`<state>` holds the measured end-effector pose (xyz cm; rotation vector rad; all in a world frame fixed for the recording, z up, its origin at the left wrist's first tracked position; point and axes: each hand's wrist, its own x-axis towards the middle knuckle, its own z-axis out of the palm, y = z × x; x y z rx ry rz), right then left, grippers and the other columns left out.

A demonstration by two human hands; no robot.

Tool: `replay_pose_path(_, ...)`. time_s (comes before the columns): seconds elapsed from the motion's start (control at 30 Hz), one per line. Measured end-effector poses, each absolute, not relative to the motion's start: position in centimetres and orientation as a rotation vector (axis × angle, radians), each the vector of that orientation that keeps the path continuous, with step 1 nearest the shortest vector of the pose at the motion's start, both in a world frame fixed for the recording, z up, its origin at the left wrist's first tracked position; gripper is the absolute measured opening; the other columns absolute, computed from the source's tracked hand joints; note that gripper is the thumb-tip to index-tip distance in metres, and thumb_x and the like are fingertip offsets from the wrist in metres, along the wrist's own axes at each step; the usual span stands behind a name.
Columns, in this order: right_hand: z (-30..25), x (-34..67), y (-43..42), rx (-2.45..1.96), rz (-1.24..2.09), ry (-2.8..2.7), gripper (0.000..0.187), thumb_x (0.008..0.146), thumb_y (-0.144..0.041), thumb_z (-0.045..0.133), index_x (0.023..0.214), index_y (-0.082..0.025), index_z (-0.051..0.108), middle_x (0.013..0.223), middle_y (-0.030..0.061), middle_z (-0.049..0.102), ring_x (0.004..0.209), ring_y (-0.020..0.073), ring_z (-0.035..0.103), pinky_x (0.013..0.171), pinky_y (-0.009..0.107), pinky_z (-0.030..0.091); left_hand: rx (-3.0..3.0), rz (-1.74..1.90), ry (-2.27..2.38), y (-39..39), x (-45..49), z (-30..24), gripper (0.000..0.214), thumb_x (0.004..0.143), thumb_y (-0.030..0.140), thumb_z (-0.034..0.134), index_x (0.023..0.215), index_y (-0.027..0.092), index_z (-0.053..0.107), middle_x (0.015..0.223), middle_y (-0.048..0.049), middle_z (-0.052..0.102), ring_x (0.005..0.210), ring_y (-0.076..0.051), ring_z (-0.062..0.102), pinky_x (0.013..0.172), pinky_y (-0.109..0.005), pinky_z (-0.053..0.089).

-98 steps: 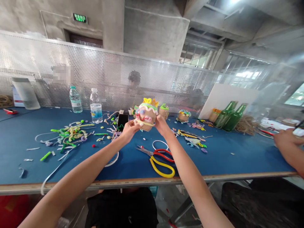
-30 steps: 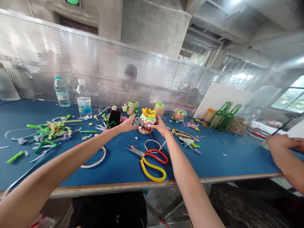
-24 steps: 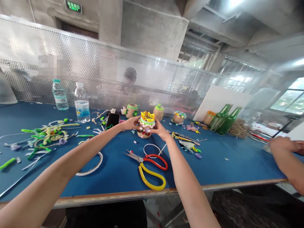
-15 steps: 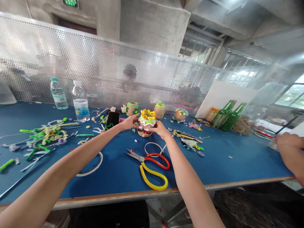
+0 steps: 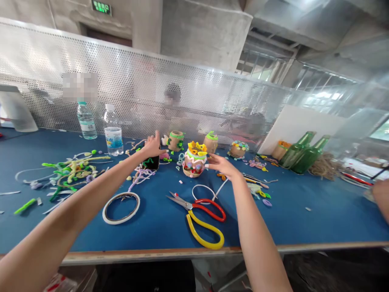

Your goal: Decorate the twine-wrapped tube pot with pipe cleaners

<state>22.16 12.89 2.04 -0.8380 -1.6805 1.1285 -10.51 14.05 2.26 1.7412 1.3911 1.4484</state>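
Observation:
A small jar [image 5: 193,167] wound in brown cord stands upright on the blue tabletop. Yellow loops ring its top, with a white wavy trim and small coloured pom-poms below. My right hand [image 5: 223,165] is open at the jar's right side, fingertips close to it; whether they touch I cannot tell. My left hand [image 5: 152,147] is open above a dark phone [image 5: 155,163], thumb and index finger spread apart, away from the jar. Nearer to me lie scissors [image 5: 191,206] with one red and one yellow handle, and a roll of white tape [image 5: 106,214].
Several other decorated jars [image 5: 210,142] line the back by a perforated metal screen [image 5: 136,85]. Two water bottles [image 5: 114,140] stand left, behind tangled pipe cleaners [image 5: 73,168]. Green glass bottles [image 5: 300,152] and twine [image 5: 323,164] sit right. Another person's hand [image 5: 381,196] shows at the right edge.
Both hands were around the jar; now they have let go. My left hand has moved left over the phone, and my right hand has drawn slightly right. The view has shifted a little left.

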Motion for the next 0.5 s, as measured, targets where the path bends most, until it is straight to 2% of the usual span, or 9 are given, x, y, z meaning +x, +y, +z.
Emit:
replay_pose_path(0.07, 3.7, 22.9, 12.5, -0.946, 0.978, -1.590, 0.036, 0.060, -0.035, 0.079, 0.090, -0.018, 0.067, 0.077, 0.0059, 0.070, 0.077, 0.0238, 0.065, 0.076, 0.040, 0.051, 1.635, 1.474, 1.616, 13.8, -11.8, 1.7, 0.117, 0.037, 0.031, 0.089, 0.137, 0.006, 0.033, 0.142, -0.0265, 0.037, 0.138, -0.051, -0.002, 0.109, -0.056, 0.016)
replay_pose_path(0.13, 5.2, 22.6, 10.9, -1.002, 0.851, -1.525, 0.030, 0.068, -0.042, 0.072, 0.085, -0.019, 0.066, 0.069, 0.0045, 0.067, 0.064, 0.0197, 0.062, 0.065, 0.035, 0.050, 1.535, 1.425, 1.817, 13.7, -11.9, 0.8, 0.130, 0.038, 0.039, 0.089, 0.142, 0.002, 0.019, 0.138, -0.0336, 0.037, 0.135, -0.055, 0.010, 0.104, -0.062, 0.019)
replay_pose_path(0.23, 6.1, 19.6, 6.1, -1.045, 0.810, -1.622, 0.026, 0.068, -0.040, 0.073, 0.083, -0.019, 0.067, 0.065, 0.0029, 0.065, 0.051, 0.0152, 0.056, 0.050, 0.028, 0.043, 1.458, 1.286, 2.067, 13.7, -10.9, 0.2, 0.145, 0.036, 0.049, 0.088, 0.144, -0.001, 0.006, 0.130, -0.0410, 0.041, 0.125, -0.057, 0.032, 0.098, -0.069, 0.021)
replay_pose_path(0.3, 5.4, 16.3, 2.5, -1.117, 0.889, -1.936, 0.023, 0.077, -0.040, 0.065, 0.086, -0.019, 0.066, 0.068, 0.0020, 0.066, 0.054, 0.0138, 0.057, 0.051, 0.026, 0.043, 1.450, 1.198, 2.199, 13.8, -10.2, 0.3, 0.146, 0.038, 0.053, 0.086, 0.144, -0.002, 0.004, 0.126, -0.0410, 0.045, 0.121, -0.056, 0.039, 0.098, -0.071, 0.016)
replay_pose_path(0.37, 4.0, 12.7, -0.2, -1.181, 0.929, -2.174, 0.019, 0.074, -0.035, 0.068, 0.084, -0.018, 0.066, 0.065, 0.0008, 0.064, 0.058, 0.0138, 0.058, 0.053, 0.024, 0.041, 1.451, 1.114, 2.301, 14.0, -9.7, 0.6, 0.143, 0.041, 0.056, 0.084, 0.144, -0.004, 0.005, 0.122, -0.0390, 0.050, 0.119, -0.053, 0.043, 0.100, -0.071, 0.013)
replay_pose_path(0.43, 2.5, 9.7, -1.1, -1.203, 0.907, -2.266, 0.020, 0.074, -0.032, 0.069, 0.086, -0.018, 0.064, 0.065, -0.0002, 0.062, 0.061, 0.0140, 0.058, 0.055, 0.024, 0.040, 1.460, 1.045, 2.370, 14.2, -9.4, 0.8, 0.139, 0.044, 0.058, 0.081, 0.143, -0.005, 0.007, 0.121, -0.0369, 0.052, 0.119, -0.050, 0.046, 0.102, -0.067, 0.016)
replay_pose_path(0.5, 1.3, 7.7, -0.3, -1.224, 0.941, -2.226, 0.029, 0.076, -0.032, 0.068, 0.099, -0.018, 0.058, 0.067, -0.0016, 0.061, 0.064, 0.0144, 0.058, 0.057, 0.024, 0.041, 1.482, 0.987, 2.410, 14.4, -9.5, 0.8, 0.136, 0.049, 0.060, 0.079, 0.142, -0.008, 0.007, 0.119, -0.0364, 0.053, 0.117, -0.046, 0.049, 0.103, -0.061, 0.024)
